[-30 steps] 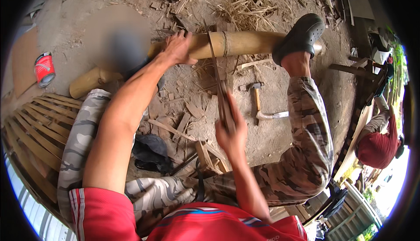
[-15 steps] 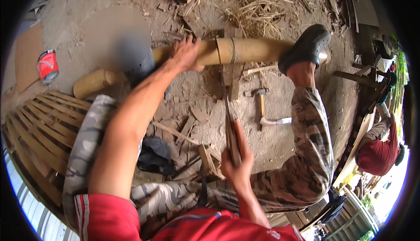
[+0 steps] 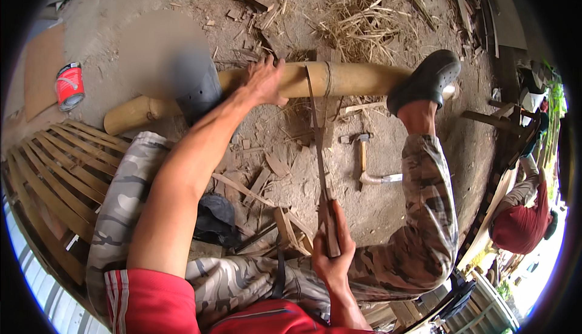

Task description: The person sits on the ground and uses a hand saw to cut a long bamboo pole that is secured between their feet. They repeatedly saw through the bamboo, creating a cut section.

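A thick yellow bamboo pole [image 3: 364, 79] lies crosswise in front of me, raised on a wooden block [image 3: 327, 129]. My left hand [image 3: 265, 80] is closed over the pole, left of a dark ring at its node. My right hand [image 3: 333, 258] grips the wooden handle of a handsaw [image 3: 321, 152]. Its long, narrow blade points away from me, with the far end against the pole between my left hand and the ring. My dark clog [image 3: 427, 80] presses on the pole's right end, and my other clog [image 3: 200, 85] rests over it at the left.
A hammer [image 3: 362, 152] and a curved metal piece [image 3: 382, 179] lie beyond my right knee. Wood scraps and straw-like shavings [image 3: 364, 25] litter the ground. A red can [image 3: 70, 86] and slatted bamboo frame [image 3: 60, 170] are at left. Another person [image 3: 521, 228] bends over at far right.
My right hand has drawn the saw back toward my body, so less blade reaches past the pole. My left hand keeps its place on the bamboo. The view has tilted slightly.
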A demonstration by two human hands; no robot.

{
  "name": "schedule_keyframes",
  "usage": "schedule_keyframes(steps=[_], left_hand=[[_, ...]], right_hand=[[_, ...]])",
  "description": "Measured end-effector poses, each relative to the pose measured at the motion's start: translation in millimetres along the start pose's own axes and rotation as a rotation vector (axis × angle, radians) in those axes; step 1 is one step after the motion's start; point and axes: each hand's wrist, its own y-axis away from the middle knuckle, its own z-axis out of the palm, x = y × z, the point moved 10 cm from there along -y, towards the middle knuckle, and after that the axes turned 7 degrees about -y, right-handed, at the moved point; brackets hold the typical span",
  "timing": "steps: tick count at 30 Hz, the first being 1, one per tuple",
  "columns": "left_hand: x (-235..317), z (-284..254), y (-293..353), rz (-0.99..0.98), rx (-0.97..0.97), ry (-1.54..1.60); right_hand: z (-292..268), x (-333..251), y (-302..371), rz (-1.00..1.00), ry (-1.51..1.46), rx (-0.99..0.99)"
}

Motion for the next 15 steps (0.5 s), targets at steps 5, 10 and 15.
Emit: schedule_keyframes(steps=[5, 10, 15], left_hand=[[8, -21, -27, 0.076, 0.085, -0.028], [-18, -26, -16, 0.067, 0.057, -0.083], [-12, -7, -14, 0.038, 0.154, -0.127]], right_hand=[[40, 30, -157, -0.237, 0.229, 0.040], [35, 24, -99, -0.247, 0.331, -0.019], [-12, 17, -15, -0.007, 0.182, -0.024]])
